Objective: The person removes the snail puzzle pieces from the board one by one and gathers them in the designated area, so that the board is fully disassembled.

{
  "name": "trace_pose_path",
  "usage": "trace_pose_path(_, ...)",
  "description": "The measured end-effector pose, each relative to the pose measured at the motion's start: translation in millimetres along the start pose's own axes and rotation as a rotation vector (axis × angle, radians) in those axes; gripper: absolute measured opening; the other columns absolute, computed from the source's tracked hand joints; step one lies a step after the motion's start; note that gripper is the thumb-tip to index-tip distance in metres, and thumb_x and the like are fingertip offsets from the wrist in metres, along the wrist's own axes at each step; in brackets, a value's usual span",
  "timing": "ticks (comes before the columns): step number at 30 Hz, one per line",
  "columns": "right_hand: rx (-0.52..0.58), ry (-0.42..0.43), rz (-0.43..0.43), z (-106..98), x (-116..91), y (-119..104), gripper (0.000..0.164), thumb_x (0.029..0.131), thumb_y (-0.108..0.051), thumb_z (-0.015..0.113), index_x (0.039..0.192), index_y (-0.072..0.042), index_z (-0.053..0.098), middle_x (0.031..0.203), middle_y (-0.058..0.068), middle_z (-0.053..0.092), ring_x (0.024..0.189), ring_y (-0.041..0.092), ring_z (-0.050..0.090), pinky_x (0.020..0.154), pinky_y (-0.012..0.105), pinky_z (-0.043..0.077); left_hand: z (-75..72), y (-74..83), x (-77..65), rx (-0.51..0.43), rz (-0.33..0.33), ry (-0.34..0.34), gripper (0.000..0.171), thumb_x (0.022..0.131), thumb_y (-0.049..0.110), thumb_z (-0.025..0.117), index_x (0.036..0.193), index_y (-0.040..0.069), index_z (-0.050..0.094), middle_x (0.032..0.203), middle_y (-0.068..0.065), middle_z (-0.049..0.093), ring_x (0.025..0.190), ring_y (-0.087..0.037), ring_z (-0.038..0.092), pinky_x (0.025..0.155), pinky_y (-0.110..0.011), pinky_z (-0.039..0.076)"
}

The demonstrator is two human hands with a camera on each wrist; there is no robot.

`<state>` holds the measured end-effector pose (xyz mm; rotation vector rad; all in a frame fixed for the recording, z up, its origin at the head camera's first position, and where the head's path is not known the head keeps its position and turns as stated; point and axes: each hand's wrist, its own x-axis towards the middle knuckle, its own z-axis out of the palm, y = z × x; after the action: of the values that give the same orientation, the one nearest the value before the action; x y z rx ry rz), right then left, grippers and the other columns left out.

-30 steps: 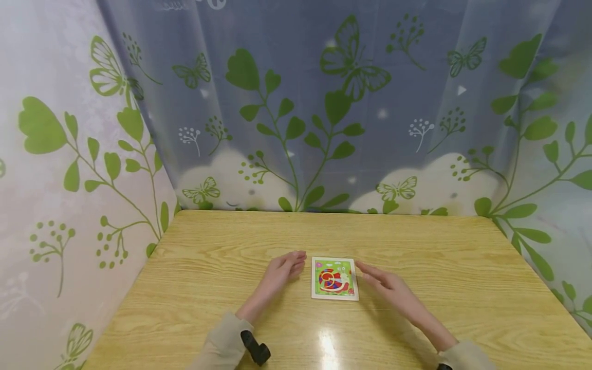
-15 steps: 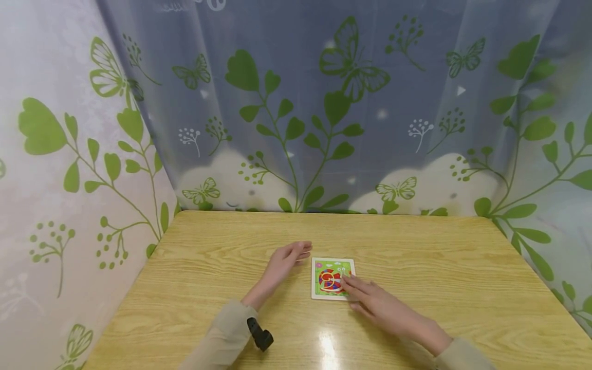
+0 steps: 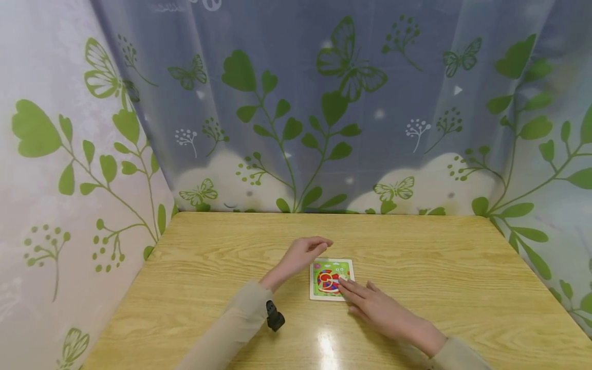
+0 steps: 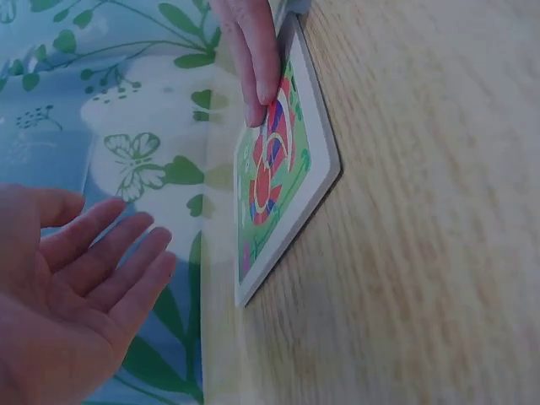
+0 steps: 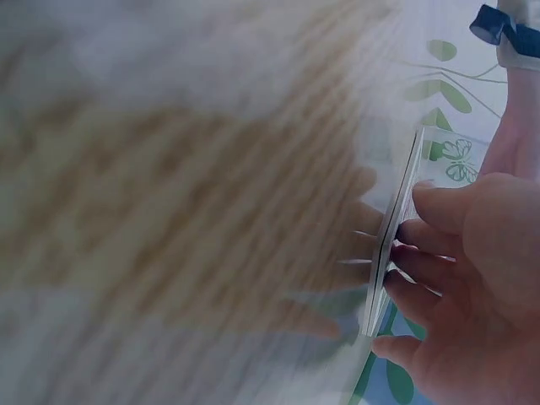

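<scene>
My right grip (image 3: 384, 308) has its fingers straight and loosely spread, the fingertips resting on the snail board (image 3: 327, 282) at its right-hand part, nearer me. The hand covers the board's near right corner. My left grip (image 3: 300, 254) is also spread, fingers extended and palm showing in the left wrist view; it is held apart from the board, over its far left corner and reaching past its far edge.

Compared with one second ago: the right grip was then beside the board's right edge and now lies upon it. The left grip was to the left of the board and has since advanced to the far side. The board itself shows no clear shift.

Condition of the board: flat on the bench (image 3: 208, 267), between my two forearms. It is near square, so I record no distinct long axis. Its edges run roughly in line with the bench's far edge. The printed snail faces right, shell to the left, eyes towards the far edge.

Further out, nearer me and to the left of the board, a black wrist device (image 3: 275, 314) sits at my left sleeve (image 3: 240, 318). Beyond the board and bench hangs a leaf-and-butterfly curtain (image 3: 296, 103).
</scene>
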<state>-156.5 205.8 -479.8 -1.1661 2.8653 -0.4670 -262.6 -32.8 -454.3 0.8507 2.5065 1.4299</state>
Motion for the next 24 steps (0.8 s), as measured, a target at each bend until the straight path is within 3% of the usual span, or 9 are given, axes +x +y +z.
trace_pose_path(2, -0.001, -0.001, 0.000, -0.5, -0.2, 0.2, 0.050, 0.106, -0.019, 0.053, 0.151, 0.002, 0.044, 0.157, 0.018, 0.042, 0.140, 0.036, 0.046, 0.108, 0.066, 0.037, 2.8, 3.3, 5.3, 0.021, -0.010, -0.054, 0.035, 0.110, 0.023, 0.047, 0.133, 0.004, 0.065, 0.131, -0.014, 0.067, 0.103, -0.034, 0.070, 0.085, -0.041, 0.058)
trace_pose_path(5, 0.004, -0.004, -0.006, -0.8, 0.1, 0.2, 0.049, 0.106, -0.018, 0.053, 0.150, 0.003, 0.044, 0.157, 0.018, 0.041, 0.140, 0.036, 0.045, 0.108, 0.064, 0.037, 8.4, 6.6, 13.5, 0.071, -0.028, -0.121, 0.035, 0.110, 0.024, 0.046, 0.132, 0.007, 0.067, 0.127, -0.013, 0.069, 0.099, -0.032, 0.070, 0.080, -0.035, 0.058)
trace_pose_path(7, 0.011, -0.008, -0.009, -1.2, 0.4, 0.4, 0.049, 0.107, -0.018, 0.053, 0.150, 0.004, 0.045, 0.157, 0.018, 0.040, 0.141, 0.036, 0.044, 0.109, 0.063, 0.036, 12.1, 8.2, 18.5, 0.106, -0.034, -0.162, 0.035, 0.110, 0.025, 0.045, 0.131, 0.008, 0.068, 0.126, -0.011, 0.070, 0.100, -0.030, 0.071, 0.084, -0.034, 0.057)
trace_pose_path(9, 0.021, -0.011, -0.010, -1.6, 0.7, 0.4, 0.048, 0.107, -0.019, 0.052, 0.149, 0.004, 0.045, 0.158, 0.018, 0.040, 0.141, 0.036, 0.043, 0.110, 0.062, 0.036, 15.7, 9.0, 22.8, 0.157, -0.028, -0.195, 0.035, 0.110, 0.027, 0.045, 0.130, 0.010, 0.069, 0.125, -0.007, 0.071, 0.112, -0.021, 0.068, 0.093, -0.031, 0.054)
trace_pose_path(11, 0.025, -0.014, -0.008, -2.1, 0.8, 0.2, 0.048, 0.107, -0.020, 0.052, 0.149, 0.004, 0.046, 0.158, 0.018, 0.040, 0.142, 0.036, 0.042, 0.110, 0.063, 0.035, 18.8, 8.8, 26.4, 0.190, -0.022, -0.226, 0.035, 0.110, 0.028, 0.046, 0.128, 0.010, 0.070, 0.124, -0.005, 0.072, 0.108, -0.014, 0.068, 0.094, -0.029, 0.053)
trace_pose_path(14, 0.027, -0.012, -0.009, -2.2, 1.1, -0.4, 0.049, 0.107, -0.021, 0.052, 0.149, 0.003, 0.045, 0.158, 0.018, 0.039, 0.142, 0.036, 0.042, 0.110, 0.064, 0.034, 22.7, 7.5, 30.3, 0.223, -0.025, -0.265, 0.036, 0.110, 0.029, 0.046, 0.128, 0.010, 0.070, 0.116, -0.005, 0.074, 0.080, -0.008, 0.064, 0.082, -0.025, 0.052)
trace_pose_path(18, 0.019, -0.008, -0.016, -1.3, 0.7, -0.6, 0.051, 0.107, -0.023, 0.053, 0.150, 0.002, 0.044, 0.158, 0.018, 0.040, 0.142, 0.036, 0.042, 0.109, 0.067, 0.034, 26.2, 6.3, 33.6, 0.257, -0.030, -0.288, 0.036, 0.110, 0.028, 0.046, 0.129, 0.007, 0.070, 0.105, -0.009, 0.074, 0.054, -0.007, 0.044, 0.071, -0.024, 0.045)
trace_pose_path(24, 0.011, -0.014, -0.014, -1.9, -1.9, -0.5, 0.051, 0.107, -0.023, 0.053, 0.151, 0.001, 0.044, 0.158, 0.017, 0.039, 0.142, 0.036, 0.042, 0.108, 0.068, 0.034, 29.0, 10.2, 35.8, 0.324, -0.023, -0.288, 0.034, 0.110, 0.026, 0.046, 0.126, 0.010, 0.072, 0.115, -0.003, 0.074, 0.068, -0.006, 0.053, 0.084, -0.028, 0.048)
